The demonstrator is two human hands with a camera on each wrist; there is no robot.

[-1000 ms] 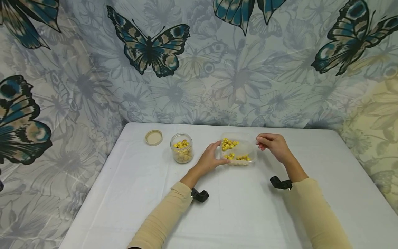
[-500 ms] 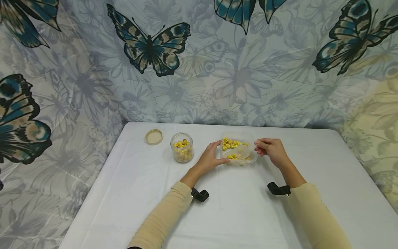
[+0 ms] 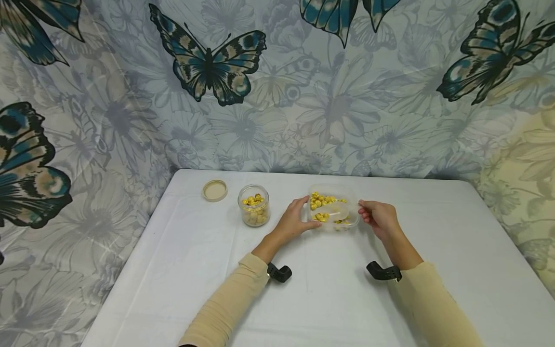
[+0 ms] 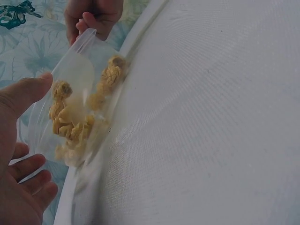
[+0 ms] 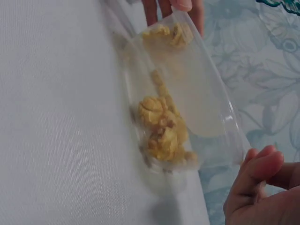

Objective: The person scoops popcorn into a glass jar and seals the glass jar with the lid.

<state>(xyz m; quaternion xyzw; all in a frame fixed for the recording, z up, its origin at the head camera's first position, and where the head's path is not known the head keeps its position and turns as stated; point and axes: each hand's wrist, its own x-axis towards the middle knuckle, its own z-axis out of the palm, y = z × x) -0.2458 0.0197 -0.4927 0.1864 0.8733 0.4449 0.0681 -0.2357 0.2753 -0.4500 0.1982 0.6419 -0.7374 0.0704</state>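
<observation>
A clear plastic container (image 3: 334, 188) with yellow popcorn (image 3: 323, 200) inside stands on the table. My left hand (image 3: 290, 221) grips its left side, thumb at the near side and fingers at the far side. At the right end, my right hand (image 3: 381, 219) has curled fingers and pinches the thin end of a translucent spoon (image 3: 338, 210). The spoon's pale oval bowl lies among the popcorn in the container; its handle is hard to make out. In the right wrist view, the popcorn pieces (image 5: 161, 136) show blurred through the container wall.
Left of the container stands an uncapped glass jar (image 3: 255, 219) partly filled with popcorn. A round cream lid (image 3: 214, 191) lies farther left. White cloth covers the table (image 3: 321, 289), and a butterfly-patterned backdrop (image 3: 277, 120) hangs behind it.
My right hand has come nearer to the table's front, moving the spoon within the container. Some popcorn has shifted there. My left hand keeps its place on the container.
</observation>
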